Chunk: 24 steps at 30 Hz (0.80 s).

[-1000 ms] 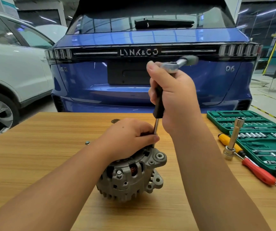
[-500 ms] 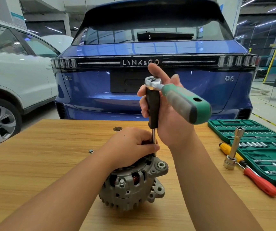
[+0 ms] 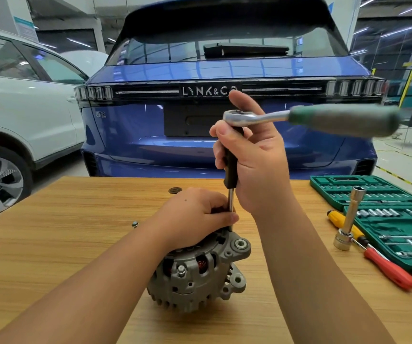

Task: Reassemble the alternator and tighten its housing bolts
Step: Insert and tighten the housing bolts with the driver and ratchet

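Alternator point(image 3: 197, 271) stood assembled near counter point(image 3: 50, 244) middle | left hand point(image 3: 197, 217) pinched extension shaft point(image 3: 231, 207), steadying housing | right hand point(image 3: 252, 157) gripped extension's black grip under ratchet point(image 3: 299, 117) | bolt tightening judged underway; one loose bolt point(image 3: 134, 223) lay leftward, unfitted.

The alternator point(image 3: 200, 274) under my left hand point(image 3: 195, 217) is grey cast metal, matt and a little rough, with copper wire showing through its slots. The ratchet point(image 3: 254, 117) above my right hand point(image 3: 257, 167) has a shiny polished metal head and a matt green grip. The table point(image 3: 50, 244) is smooth wood with fine grain. At three o'clock lies a green plastic tool case point(image 3: 378, 192).
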Each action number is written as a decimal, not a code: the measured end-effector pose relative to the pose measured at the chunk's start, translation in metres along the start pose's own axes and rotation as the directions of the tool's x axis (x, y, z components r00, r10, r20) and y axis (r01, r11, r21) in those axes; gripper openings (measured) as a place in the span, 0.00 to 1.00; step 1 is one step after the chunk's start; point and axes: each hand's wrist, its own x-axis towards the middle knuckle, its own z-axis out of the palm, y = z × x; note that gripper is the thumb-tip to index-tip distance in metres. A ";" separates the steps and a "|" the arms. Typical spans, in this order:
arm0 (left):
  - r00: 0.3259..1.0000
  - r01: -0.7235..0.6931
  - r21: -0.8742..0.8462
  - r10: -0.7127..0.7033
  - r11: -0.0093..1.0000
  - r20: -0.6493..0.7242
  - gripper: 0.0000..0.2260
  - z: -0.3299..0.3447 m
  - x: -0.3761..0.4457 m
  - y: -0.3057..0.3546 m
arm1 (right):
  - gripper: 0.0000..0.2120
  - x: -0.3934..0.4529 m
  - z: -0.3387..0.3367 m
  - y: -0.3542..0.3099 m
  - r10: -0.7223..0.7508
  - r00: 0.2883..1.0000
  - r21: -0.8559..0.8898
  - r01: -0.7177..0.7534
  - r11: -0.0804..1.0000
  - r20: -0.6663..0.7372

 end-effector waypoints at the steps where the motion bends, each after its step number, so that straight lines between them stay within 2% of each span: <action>1: 1.000 0.001 0.002 -0.001 1.000 -0.001 0.09 0.000 0.000 0.000 | 0.19 0.000 0.001 0.002 -0.011 1.000 -0.005 0.011 1.000 -0.004; 3: 1.000 0.009 0.005 -0.009 1.000 0.001 0.09 0.000 -0.001 0.001 | 0.20 0.001 0.000 0.006 -0.022 1.000 0.010 0.022 1.000 -0.005; 5: 1.000 0.012 0.004 -0.012 1.000 0.001 0.09 -0.001 -0.001 0.001 | 0.18 0.003 -0.002 0.006 -0.007 0.998 0.128 -0.001 0.992 0.064; 7: 1.000 0.006 -0.005 -0.006 1.000 0.000 0.09 -0.001 -0.002 0.001 | 0.16 0.004 -0.005 0.005 0.058 0.985 0.260 -0.100 0.960 0.165; 9: 1.000 0.002 -0.021 -0.002 1.000 -0.003 0.09 -0.002 -0.002 0.001 | 0.18 0.006 -0.007 0.004 0.135 0.969 0.327 -0.198 0.924 0.206; 12: 1.000 -0.004 -0.011 0.004 1.000 -0.015 0.08 -0.001 -0.002 0.000 | 0.17 0.004 -0.003 0.001 0.192 0.977 0.245 -0.210 0.947 0.097; 14: 1.000 -0.008 0.008 0.008 1.000 -0.010 0.09 0.000 -0.002 0.000 | 0.07 0.001 0.001 -0.003 0.154 0.987 0.041 -0.152 0.987 -0.040; 15: 1.000 -0.009 0.009 0.009 1.000 -0.002 0.09 0.000 -0.001 0.001 | 0.07 0.000 0.003 -0.005 0.130 0.986 -0.056 -0.136 0.989 -0.105; 17: 1.000 -0.014 0.013 0.014 1.000 0.005 0.09 0.001 0.000 0.001 | 0.08 0.000 0.000 -0.007 0.144 0.972 -0.120 -0.168 0.978 -0.183; 18: 1.000 -0.010 0.017 0.010 1.000 0.007 0.10 0.001 0.000 0.002 | 0.07 0.000 0.000 -0.008 0.174 0.969 -0.112 -0.195 0.974 -0.173; 20: 1.000 0.003 0.008 -0.003 1.000 0.000 0.09 0.001 0.000 0.001 | 0.04 0.000 -0.001 -0.009 0.245 0.968 -0.033 -0.247 0.969 -0.054; 21: 1.000 0.005 -0.001 -0.005 1.000 -0.007 0.09 0.000 0.000 0.000 | 0.08 0.001 -0.002 -0.008 0.256 0.967 0.030 -0.256 0.966 0.004; 22: 1.000 0.005 -0.007 -0.005 1.000 -0.011 0.09 0.000 0.000 0.000 | 0.12 0.000 -0.002 -0.007 0.233 0.971 0.074 -0.236 0.969 0.042; 24: 1.000 0.005 -0.007 -0.005 1.000 -0.010 0.09 0.000 0.000 0.001 | 0.15 0.000 -0.003 -0.003 0.127 0.991 0.057 -0.129 0.990 0.048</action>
